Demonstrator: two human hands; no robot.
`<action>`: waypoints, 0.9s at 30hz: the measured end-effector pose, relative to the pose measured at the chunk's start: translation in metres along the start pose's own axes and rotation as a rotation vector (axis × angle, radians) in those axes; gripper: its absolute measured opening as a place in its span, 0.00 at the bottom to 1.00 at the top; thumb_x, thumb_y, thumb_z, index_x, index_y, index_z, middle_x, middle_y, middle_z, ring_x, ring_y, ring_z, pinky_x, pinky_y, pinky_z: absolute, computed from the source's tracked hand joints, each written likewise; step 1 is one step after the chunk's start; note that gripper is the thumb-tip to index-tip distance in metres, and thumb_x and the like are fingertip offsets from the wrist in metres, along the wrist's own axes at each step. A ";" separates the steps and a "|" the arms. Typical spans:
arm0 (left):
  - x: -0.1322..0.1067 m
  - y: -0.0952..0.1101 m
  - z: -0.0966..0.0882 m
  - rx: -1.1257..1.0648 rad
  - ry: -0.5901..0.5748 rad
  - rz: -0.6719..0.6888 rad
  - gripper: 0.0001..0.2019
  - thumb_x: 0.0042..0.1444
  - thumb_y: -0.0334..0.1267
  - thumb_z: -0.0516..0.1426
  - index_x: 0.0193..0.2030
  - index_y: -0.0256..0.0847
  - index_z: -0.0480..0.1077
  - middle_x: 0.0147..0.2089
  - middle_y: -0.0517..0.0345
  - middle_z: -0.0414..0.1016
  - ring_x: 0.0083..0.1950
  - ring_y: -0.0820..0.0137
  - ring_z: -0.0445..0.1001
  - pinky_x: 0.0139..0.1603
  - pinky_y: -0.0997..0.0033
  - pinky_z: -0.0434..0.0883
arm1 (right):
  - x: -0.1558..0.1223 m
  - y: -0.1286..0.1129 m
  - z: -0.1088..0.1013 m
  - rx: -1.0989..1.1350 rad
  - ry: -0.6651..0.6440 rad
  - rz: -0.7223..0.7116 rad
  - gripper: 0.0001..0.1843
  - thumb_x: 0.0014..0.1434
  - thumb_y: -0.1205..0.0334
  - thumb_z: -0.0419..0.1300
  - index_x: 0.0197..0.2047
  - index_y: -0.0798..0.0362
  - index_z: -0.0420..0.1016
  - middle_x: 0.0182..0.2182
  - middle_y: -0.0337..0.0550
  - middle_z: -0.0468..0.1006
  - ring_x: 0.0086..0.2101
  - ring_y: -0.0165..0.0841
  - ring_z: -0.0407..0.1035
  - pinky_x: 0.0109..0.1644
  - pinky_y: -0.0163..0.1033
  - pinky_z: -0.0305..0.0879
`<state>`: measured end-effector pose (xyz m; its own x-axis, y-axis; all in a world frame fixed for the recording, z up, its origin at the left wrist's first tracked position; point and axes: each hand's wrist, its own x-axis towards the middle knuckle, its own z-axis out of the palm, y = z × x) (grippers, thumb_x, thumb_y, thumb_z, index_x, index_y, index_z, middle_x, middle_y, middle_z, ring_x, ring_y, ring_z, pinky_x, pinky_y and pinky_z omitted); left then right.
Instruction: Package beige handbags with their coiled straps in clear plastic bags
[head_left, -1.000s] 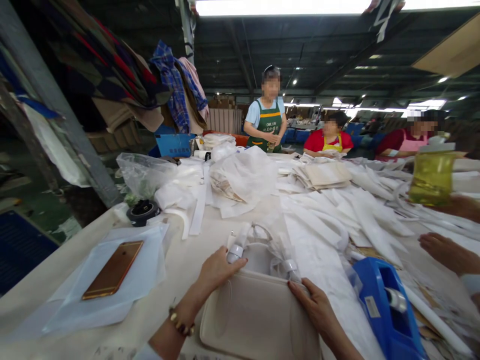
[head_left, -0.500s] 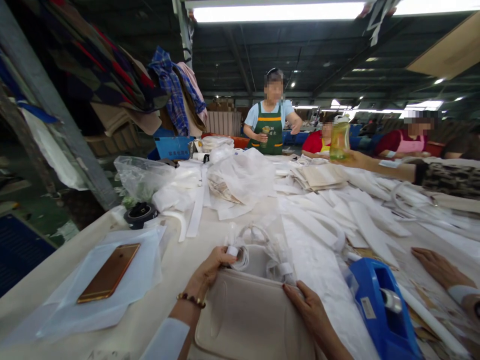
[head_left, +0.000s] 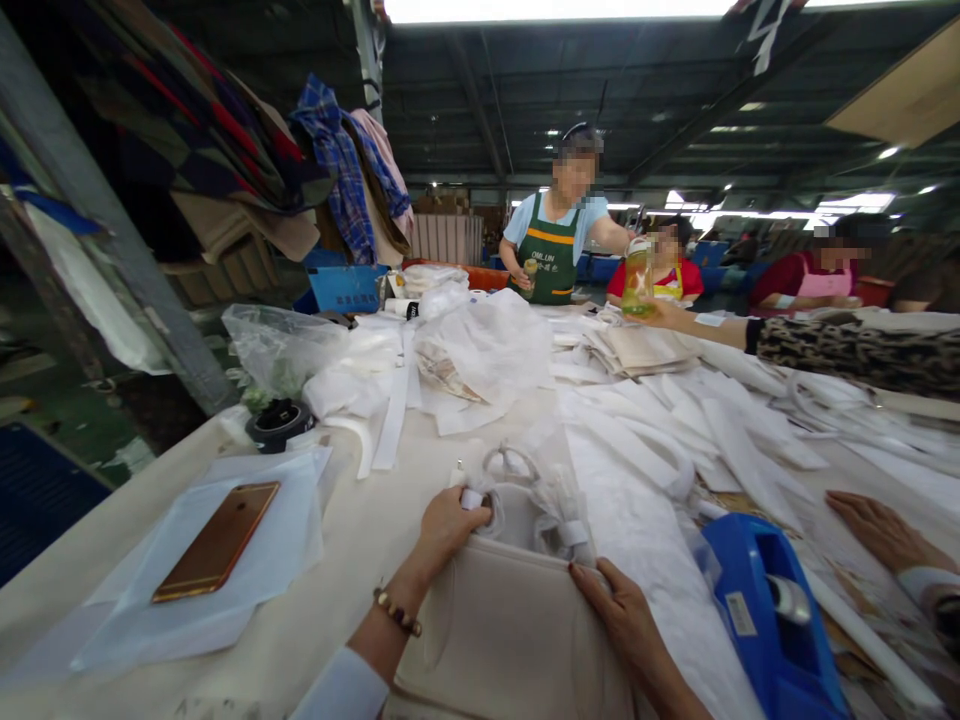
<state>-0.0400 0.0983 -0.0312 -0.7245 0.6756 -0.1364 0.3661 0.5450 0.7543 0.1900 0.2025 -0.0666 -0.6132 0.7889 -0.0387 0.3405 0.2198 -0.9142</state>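
Observation:
A cream handbag (head_left: pixel 510 630) lies flat on the table right in front of me, its wrapped white handles (head_left: pixel 525 490) pointing away. My left hand (head_left: pixel 446 525) is closed on the bag's top left corner, by a taped handle end. My right hand (head_left: pixel 619 610) lies on the bag's top right edge, fingers curled over the rim. A beaded bracelet (head_left: pixel 397 612) circles my left wrist.
A gold phone (head_left: pixel 217 540) rests on white sheets at the left. A blue tape dispenser (head_left: pixel 772 610) sits at the right. White fabric pieces and plastic bags (head_left: pixel 480 350) cover the table. A neighbour's arm (head_left: pixel 847 350) holds a yellow bottle (head_left: pixel 637 280) out to a standing person; another hand (head_left: pixel 877 525) rests nearby.
The neighbour's arm carried the yellow bottle from the near right across the table to the standing person. My left hand closed tighter on the bag's corner; the handles folded down.

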 end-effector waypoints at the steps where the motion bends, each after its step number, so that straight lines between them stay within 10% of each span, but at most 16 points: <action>1: 0.001 -0.001 -0.001 0.001 -0.017 0.011 0.11 0.41 0.41 0.59 0.31 0.36 0.70 0.31 0.52 0.74 0.36 0.61 0.72 0.34 0.69 0.63 | 0.000 0.000 0.000 0.000 -0.005 0.004 0.25 0.49 0.35 0.55 0.23 0.51 0.64 0.21 0.34 0.63 0.27 0.33 0.62 0.32 0.35 0.59; 8: -0.005 -0.002 0.006 0.147 0.098 0.050 0.16 0.55 0.40 0.54 0.46 0.29 0.66 0.40 0.40 0.75 0.44 0.54 0.73 0.43 0.59 0.66 | 0.000 -0.003 0.002 0.036 -0.011 0.011 0.24 0.50 0.37 0.55 0.23 0.51 0.63 0.21 0.34 0.63 0.27 0.33 0.60 0.31 0.35 0.58; 11: -0.020 0.006 0.017 0.323 0.251 0.304 0.20 0.62 0.40 0.46 0.55 0.26 0.60 0.53 0.29 0.66 0.56 0.48 0.64 0.54 0.48 0.59 | -0.001 -0.006 0.002 0.035 -0.012 0.013 0.25 0.49 0.35 0.55 0.23 0.51 0.62 0.21 0.34 0.62 0.27 0.32 0.59 0.32 0.35 0.57; 15: -0.040 0.016 0.043 0.514 0.137 0.814 0.13 0.63 0.38 0.46 0.40 0.37 0.70 0.40 0.45 0.73 0.45 0.58 0.70 0.49 0.57 0.64 | -0.001 -0.004 0.001 0.042 -0.030 0.011 0.25 0.49 0.35 0.54 0.23 0.51 0.61 0.21 0.34 0.62 0.27 0.32 0.59 0.32 0.35 0.57; 20: -0.048 0.015 0.064 0.604 0.081 0.910 0.14 0.63 0.39 0.47 0.30 0.37 0.68 0.28 0.51 0.72 0.32 0.61 0.70 0.44 0.55 0.63 | 0.006 -0.011 -0.006 -0.120 -0.051 0.025 0.23 0.49 0.38 0.53 0.22 0.51 0.62 0.21 0.36 0.65 0.27 0.34 0.61 0.33 0.37 0.56; 27: -0.049 0.002 0.070 0.582 0.314 0.922 0.10 0.60 0.37 0.49 0.29 0.40 0.66 0.27 0.57 0.70 0.32 0.64 0.69 0.50 0.56 0.59 | 0.051 -0.050 -0.006 -0.128 -0.142 0.227 0.17 0.34 0.52 0.66 0.26 0.54 0.70 0.23 0.39 0.72 0.28 0.34 0.64 0.32 0.37 0.55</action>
<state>0.0371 0.1012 -0.0684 -0.1230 0.8288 0.5458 0.9924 0.1079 0.0598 0.1457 0.2351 -0.0210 -0.6015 0.7402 -0.3005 0.5618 0.1245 -0.8179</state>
